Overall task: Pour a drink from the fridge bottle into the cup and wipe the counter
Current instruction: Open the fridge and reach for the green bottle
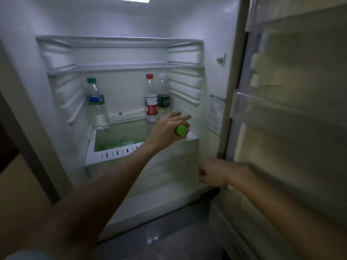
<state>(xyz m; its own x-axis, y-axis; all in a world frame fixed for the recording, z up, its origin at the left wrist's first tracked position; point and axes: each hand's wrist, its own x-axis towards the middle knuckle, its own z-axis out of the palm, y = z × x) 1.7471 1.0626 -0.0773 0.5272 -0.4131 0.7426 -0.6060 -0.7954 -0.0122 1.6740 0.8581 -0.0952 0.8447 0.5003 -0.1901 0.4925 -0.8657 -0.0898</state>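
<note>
the left hand [168, 129] was deep in the fridge [131, 25], over the right front corner of the drawer [105, 156], with the green-capped bottle [181, 130] touching its palm. only the cap showed, tipped toward the camera, so the long axis probably ran down and away behind the hand (the body was hidden). the fingers were spread past the cap, but i could not tell whether the thumb clamped the neck. the right hand [214, 173], blurred and curled, hung low by the door [291, 147] edge, its grip unclear, and was well apart from the bottle, so it was the farther hand.
</note>
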